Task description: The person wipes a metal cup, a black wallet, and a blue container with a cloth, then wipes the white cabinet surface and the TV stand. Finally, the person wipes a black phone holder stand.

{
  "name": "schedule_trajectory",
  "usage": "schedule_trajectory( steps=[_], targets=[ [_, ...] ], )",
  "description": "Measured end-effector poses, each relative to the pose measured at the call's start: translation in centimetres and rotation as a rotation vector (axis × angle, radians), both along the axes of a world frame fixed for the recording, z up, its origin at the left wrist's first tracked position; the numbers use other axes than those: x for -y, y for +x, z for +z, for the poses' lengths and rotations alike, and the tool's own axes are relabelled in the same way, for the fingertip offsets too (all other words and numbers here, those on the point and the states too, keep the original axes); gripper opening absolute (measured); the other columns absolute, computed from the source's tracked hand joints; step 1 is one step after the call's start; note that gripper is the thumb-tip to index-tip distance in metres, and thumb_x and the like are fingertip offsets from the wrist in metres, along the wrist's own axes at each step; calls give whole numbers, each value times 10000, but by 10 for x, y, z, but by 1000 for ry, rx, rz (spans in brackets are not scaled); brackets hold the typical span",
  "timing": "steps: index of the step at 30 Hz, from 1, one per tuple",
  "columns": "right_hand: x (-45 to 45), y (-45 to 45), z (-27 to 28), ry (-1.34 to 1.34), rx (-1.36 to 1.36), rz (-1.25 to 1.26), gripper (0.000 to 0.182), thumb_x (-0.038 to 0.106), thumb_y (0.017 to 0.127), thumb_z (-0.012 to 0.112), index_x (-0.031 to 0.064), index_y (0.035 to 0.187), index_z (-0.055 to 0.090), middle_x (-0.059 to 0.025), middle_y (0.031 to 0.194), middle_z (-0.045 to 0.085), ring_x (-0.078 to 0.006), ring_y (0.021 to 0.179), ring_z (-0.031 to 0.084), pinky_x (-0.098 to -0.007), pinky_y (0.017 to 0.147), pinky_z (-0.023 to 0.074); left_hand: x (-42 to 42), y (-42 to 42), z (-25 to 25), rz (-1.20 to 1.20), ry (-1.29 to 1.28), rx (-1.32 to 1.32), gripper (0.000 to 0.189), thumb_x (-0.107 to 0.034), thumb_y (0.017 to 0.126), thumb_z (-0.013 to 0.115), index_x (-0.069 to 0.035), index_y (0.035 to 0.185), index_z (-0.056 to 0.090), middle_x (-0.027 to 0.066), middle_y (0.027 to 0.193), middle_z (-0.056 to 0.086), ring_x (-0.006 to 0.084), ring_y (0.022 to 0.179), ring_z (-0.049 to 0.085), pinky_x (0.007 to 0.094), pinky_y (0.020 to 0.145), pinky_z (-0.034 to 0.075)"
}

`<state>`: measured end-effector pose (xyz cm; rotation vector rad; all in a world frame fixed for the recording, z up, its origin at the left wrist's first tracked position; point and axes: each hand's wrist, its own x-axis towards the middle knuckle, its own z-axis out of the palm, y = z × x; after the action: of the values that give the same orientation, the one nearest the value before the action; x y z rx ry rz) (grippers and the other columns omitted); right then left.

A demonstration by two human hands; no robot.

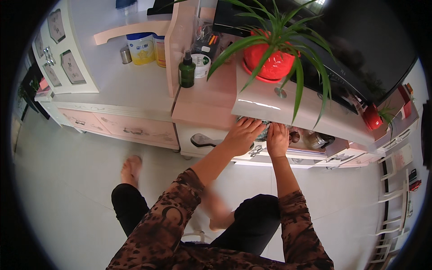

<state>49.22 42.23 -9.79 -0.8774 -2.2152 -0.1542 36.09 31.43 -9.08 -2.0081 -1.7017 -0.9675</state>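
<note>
Both my hands reach to the front of a low TV cabinet, just under the overhanging edge of its glossy top (249,105). A patterned, dark grey-green bundle, seemingly cloth (262,135), lies beneath and between them. My left hand (243,135) rests on its left side with the fingers spread a little. On its right side my right hand (278,140) presses with fingers side by side; whether either hand grips it cannot be told. Right of my right hand, a glass pot with a metal band (315,140) and a small brown round object (294,136) stand in the open compartment.
A spider plant in a red pot (270,60) overhangs the cabinet top before a television (364,44). A green spray bottle (187,71) and a white tub (201,65) stand at the left. Further left are a yellow-and-white can (141,49) and a metal tin (126,55).
</note>
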Motion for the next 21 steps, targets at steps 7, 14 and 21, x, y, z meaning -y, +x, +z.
schedule_trajectory(
  steps=[7, 14, 21],
  targets=[
    [7, -6, 1, -110, 72, -82, 318, 254, 888, 438, 92, 1147, 524, -121, 1185, 511, -297, 1141, 453, -497, 971, 308, 0, -4, 2, -1, -72, -19, 425, -70, 780, 498, -87, 1204, 477, 80, 1258, 453, 250, 1195, 398, 406, 1022, 268],
    [6, -3, 5, -218, 142, -128, 312, 287, 905, 400, 128, 1163, 475, -122, 1174, 493, -288, 1179, 410, -482, 1004, 271, -1, -2, 5, -10, -115, -24, 419, -78, 783, 504, -81, 1201, 471, 71, 1250, 451, 245, 1194, 390, 394, 1015, 270],
    [13, -7, -6, 6, -82, -146, 162, 242, 858, 501, 96, 921, 530, -68, 942, 559, -250, 944, 528, -447, 849, 382, 4, 4, 13, -41, -78, 54, 408, -45, 749, 541, -65, 1155, 503, 75, 1208, 476, 255, 1149, 415, 390, 986, 295]
  ],
)
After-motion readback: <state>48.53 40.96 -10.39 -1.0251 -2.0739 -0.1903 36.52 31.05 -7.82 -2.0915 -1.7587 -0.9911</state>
